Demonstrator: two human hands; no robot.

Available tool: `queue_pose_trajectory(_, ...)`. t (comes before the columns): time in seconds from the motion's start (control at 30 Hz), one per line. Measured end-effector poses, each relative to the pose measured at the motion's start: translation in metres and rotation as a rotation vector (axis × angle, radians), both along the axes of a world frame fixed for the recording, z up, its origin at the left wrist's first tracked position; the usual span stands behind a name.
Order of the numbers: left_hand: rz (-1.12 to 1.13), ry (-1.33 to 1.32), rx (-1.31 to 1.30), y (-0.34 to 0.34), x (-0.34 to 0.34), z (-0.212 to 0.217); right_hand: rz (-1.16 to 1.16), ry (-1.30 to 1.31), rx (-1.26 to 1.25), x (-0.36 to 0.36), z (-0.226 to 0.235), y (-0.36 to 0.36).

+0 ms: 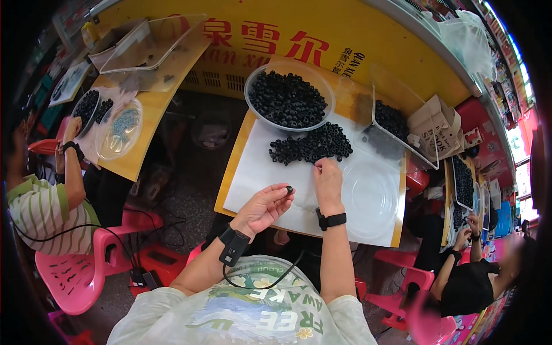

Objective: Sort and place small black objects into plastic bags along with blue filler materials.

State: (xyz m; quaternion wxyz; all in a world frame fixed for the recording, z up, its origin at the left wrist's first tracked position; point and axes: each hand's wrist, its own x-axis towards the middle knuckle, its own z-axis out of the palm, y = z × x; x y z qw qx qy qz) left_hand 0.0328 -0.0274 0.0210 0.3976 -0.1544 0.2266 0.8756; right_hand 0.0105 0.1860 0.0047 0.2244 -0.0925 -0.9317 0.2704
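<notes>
Left hand [265, 206] pinches one black ring [289, 189]; right hand [328, 175], fingers curled, picks at the loose pile [311, 145] mid-table. Bowl [289, 98] at the far edge looks full, so much seems left.

Matt blk rubbery rings [310, 145], clear glossy plastic bowl [253, 80]

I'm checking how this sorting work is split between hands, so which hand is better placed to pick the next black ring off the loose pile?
Probably the right hand: its fingertips already rest at the edge of the loose pile of black rings on the white sheet. The left hand is raised off the sheet, pinching one black ring.
</notes>
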Motion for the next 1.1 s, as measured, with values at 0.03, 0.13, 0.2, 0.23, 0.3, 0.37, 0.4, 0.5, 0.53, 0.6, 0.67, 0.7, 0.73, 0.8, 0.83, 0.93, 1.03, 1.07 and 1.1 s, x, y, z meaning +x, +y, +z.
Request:
queue_pose_trajectory(0.03,-0.003,0.006,0.007,0.001,0.0,0.0,0.025,0.003,0.004,0.001,-0.001,0.001)
queue_pose_trajectory(0.13,0.003,0.022,0.0,0.004,0.0,0.004,0.056,-0.027,-0.167,0.008,0.007,-0.002)
queue_pose_trajectory(0.2,0.009,0.068,-0.023,0.006,-0.002,0.009,0.018,-0.101,-0.527,0.024,0.043,-0.013)
queue_pose_trajectory(0.23,0.007,0.09,-0.035,0.008,-0.004,0.011,0.032,-0.148,-0.762,0.033,0.056,-0.014)
queue_pose_trajectory(0.3,-0.002,0.145,-0.065,0.01,-0.007,0.013,0.097,-0.132,-1.032,0.05,0.064,-0.015)
queue_pose_trajectory(0.37,-0.016,0.184,-0.083,0.015,-0.008,0.015,0.133,-0.128,-1.176,0.066,0.072,-0.017)
queue_pose_trajectory(0.4,-0.02,0.198,-0.085,0.017,-0.008,0.018,0.133,-0.136,-1.167,0.071,0.077,-0.019)
queue_pose_trajectory(0.5,-0.033,0.237,-0.083,0.024,-0.005,0.019,0.133,-0.154,-1.153,0.083,0.082,-0.022)
queue_pose_trajectory(0.53,-0.035,0.251,-0.08,0.026,-0.004,0.019,0.135,-0.143,-1.128,0.085,0.083,-0.023)
queue_pose_trajectory(0.6,-0.033,0.257,-0.082,0.029,-0.002,0.021,0.141,-0.122,-1.076,0.088,0.086,-0.025)
queue_pose_trajectory(0.67,-0.032,0.267,-0.086,0.03,-0.001,0.022,0.148,-0.109,-0.98,0.091,0.086,-0.024)
queue_pose_trajectory(0.7,-0.034,0.274,-0.09,0.03,-0.001,0.021,0.152,-0.102,-0.932,0.093,0.085,-0.024)
queue_pose_trajectory(0.73,-0.036,0.28,-0.092,0.03,-0.001,0.021,0.143,-0.094,-0.934,0.094,0.085,-0.024)
queue_pose_trajectory(0.8,-0.04,0.286,-0.104,0.03,0.0,0.023,0.127,-0.077,-0.938,0.095,0.085,-0.025)
queue_pose_trajectory(0.83,-0.041,0.289,-0.109,0.03,0.001,0.024,0.124,-0.064,-0.916,0.095,0.085,-0.026)
queue_pose_trajectory(0.93,-0.042,0.294,-0.118,0.03,0.002,0.026,0.121,-0.029,-0.853,0.096,0.088,-0.028)
queue_pose_trajectory(1.03,-0.045,0.304,-0.127,0.031,0.003,0.025,0.126,-0.004,-0.786,0.097,0.09,-0.03)
queue_pose_trajectory(1.07,-0.047,0.309,-0.133,0.031,0.003,0.024,0.123,0.0,-0.756,0.097,0.09,-0.031)
queue_pose_trajectory(1.1,-0.049,0.315,-0.139,0.031,0.003,0.024,0.119,0.003,-0.727,0.097,0.09,-0.032)
